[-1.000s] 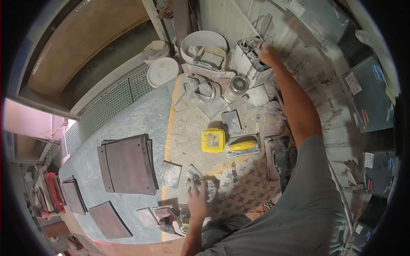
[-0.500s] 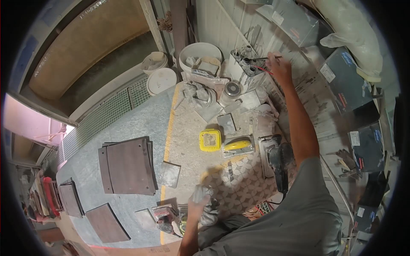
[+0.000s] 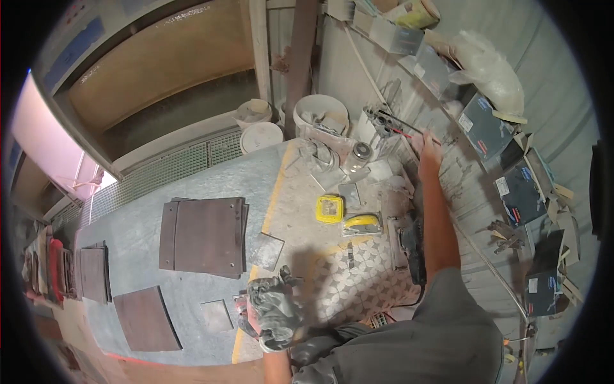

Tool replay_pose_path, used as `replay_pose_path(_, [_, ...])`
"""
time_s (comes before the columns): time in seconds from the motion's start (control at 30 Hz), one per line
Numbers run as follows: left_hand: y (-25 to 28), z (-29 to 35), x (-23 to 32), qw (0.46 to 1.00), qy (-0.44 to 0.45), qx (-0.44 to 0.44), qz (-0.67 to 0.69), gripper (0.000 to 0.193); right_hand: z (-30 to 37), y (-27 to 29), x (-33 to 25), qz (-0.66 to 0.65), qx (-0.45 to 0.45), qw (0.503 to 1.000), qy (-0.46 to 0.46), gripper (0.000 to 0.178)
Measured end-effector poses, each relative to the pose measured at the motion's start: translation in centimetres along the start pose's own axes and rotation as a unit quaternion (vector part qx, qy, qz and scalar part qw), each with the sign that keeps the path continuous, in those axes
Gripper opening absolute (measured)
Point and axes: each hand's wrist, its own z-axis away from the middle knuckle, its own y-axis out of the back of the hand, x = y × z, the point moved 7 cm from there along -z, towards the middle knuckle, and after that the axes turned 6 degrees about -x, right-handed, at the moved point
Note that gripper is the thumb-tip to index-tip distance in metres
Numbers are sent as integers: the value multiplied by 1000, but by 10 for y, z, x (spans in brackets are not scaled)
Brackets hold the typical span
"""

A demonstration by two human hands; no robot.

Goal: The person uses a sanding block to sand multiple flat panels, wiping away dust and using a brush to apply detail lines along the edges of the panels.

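A bunched grey cloth (image 3: 276, 308) covers my left hand, whose fingers are hidden beneath it; only my left forearm (image 3: 277, 368) shows below. This bundle is above the bench edge, beside a partly hidden red tool (image 3: 242, 312). My right hand (image 3: 427, 152) reaches far forward along the wall, its fingers closed round a thin dark stick (image 3: 409, 121). The stick's far end points toward a whitish box of small pots (image 3: 377, 121). A thin red item (image 3: 400, 132) lies just under the stick; I cannot tell whether my hand touches it.
Brown flat panels (image 3: 203, 235) are stacked on the grey bench top (image 3: 211, 185). A yellow box (image 3: 329, 208), a yellow-handled float (image 3: 361, 223) and a dark power sander (image 3: 412, 249) lie right of centre. Buckets (image 3: 261, 137) stand behind; dark cartons (image 3: 521, 192) line the right wall.
My view has shifted. The grey cloth now spreads over my left hand instead of hanging at it. My right hand has drawn the dark stick back from the pots.
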Motion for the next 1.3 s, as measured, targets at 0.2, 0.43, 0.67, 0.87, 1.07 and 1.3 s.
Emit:
replay_pose_path(0.2, [-55,0,54,807,100,-268,516,55,205,-120,-97,-636,-19,719,-280,37])
replay_pose_path(0.43, [-57,65,114,956,11,-234,178,62,507,-246,-298,-659,-259,522,-475,28])
replay_pose_path(0.67, [61,148,206,996,-56,21,71,55,665,-295,-365,-563,-402,545,-473,38])
replay_pose_path(0.87, [177,233,359,949,-260,156,85,53,713,-321,-365,-462,-349,580,-573,4])
replay_pose_path(1.07, [287,246,429,696,-375,433,-433,58,731,-362,-394,-471,-337,552,-600,12])
replay_pose_path(1.3, [307,170,488,456,-263,439,-728,50,698,-413,-430,-386,-359,607,-595,14])
